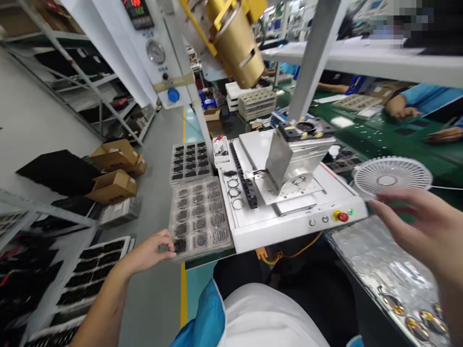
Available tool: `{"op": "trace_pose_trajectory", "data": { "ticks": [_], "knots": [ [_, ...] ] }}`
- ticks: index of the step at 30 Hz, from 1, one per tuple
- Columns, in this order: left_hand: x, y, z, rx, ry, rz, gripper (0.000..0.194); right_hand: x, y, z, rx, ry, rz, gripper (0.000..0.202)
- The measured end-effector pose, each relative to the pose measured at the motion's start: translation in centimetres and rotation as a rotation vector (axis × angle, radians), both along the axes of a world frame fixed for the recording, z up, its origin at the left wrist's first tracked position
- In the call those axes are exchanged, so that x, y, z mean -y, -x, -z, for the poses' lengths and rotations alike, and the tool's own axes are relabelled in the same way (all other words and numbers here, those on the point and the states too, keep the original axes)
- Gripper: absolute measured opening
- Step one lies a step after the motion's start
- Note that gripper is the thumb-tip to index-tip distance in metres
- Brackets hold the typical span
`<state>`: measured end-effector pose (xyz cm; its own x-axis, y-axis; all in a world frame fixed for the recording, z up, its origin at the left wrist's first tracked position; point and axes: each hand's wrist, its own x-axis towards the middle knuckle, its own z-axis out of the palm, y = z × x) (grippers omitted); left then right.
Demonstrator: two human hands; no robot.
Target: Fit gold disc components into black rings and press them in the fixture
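Observation:
My left hand (159, 248) is at the near left corner of a clear plastic tray (200, 217) of round mesh parts. Its fingers are curled and pinched by a dark part (180, 246) in the corner compartment; whether they grip it is hidden. My right hand (415, 217) hovers by the white round fan (392, 176), fingers apart, holding nothing visible. Between the hands stands a white machine base (275, 231) with a metal fixture (296, 159) on it. Thin rings (234, 192) lie on the base's left side.
A second tray (191, 161) of black parts sits behind the first. A gold cylinder (240, 53) hangs above the fixture. At right is a silvery tray (394, 270) with round gold parts. Co-workers' hands (401, 107) rest at the green table (379, 135). Boxes (114, 185) stand left.

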<state>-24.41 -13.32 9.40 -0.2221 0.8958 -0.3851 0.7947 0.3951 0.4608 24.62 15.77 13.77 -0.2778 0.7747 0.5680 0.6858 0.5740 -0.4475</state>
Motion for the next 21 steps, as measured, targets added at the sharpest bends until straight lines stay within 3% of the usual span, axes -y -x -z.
{"op": "trace_pose_trajectory", "data": {
  "ticks": [4,6,10,13,15,18,21],
  "knots": [
    [0.0,-0.5,-0.8,0.025,-0.193,-0.025,0.039,-5.6,7.5,-5.8,-0.139,-0.264,-0.325,0.015],
    [-0.3,-1.1,-1.0,0.054,-0.323,-0.042,0.037,-8.6,10.7,-8.8,0.002,-0.310,-0.432,0.020],
    [-2.3,-2.8,-1.4,0.098,-0.591,-0.091,0.029,-13.5,13.6,-12.2,0.300,0.006,-0.635,0.028],
    [-6.0,-4.6,-2.7,0.139,-0.771,-0.068,0.022,-15.1,13.7,-12.6,0.217,0.078,-0.757,0.028],
    [-9.5,-6.1,-4.3,0.137,-0.903,-0.018,0.020,-14.7,13.3,-12.1,0.030,0.037,-0.730,0.029],
    [-15.9,-9.2,-7.8,0.062,-1.065,0.079,0.019,-12.6,12.4,-10.9,-0.303,-0.001,-0.619,0.031],
    [-22.7,-12.8,-11.9,-0.033,-1.118,0.173,0.022,-9.6,10.9,-9.2,-0.499,0.045,-0.574,0.034]
  ]
}}
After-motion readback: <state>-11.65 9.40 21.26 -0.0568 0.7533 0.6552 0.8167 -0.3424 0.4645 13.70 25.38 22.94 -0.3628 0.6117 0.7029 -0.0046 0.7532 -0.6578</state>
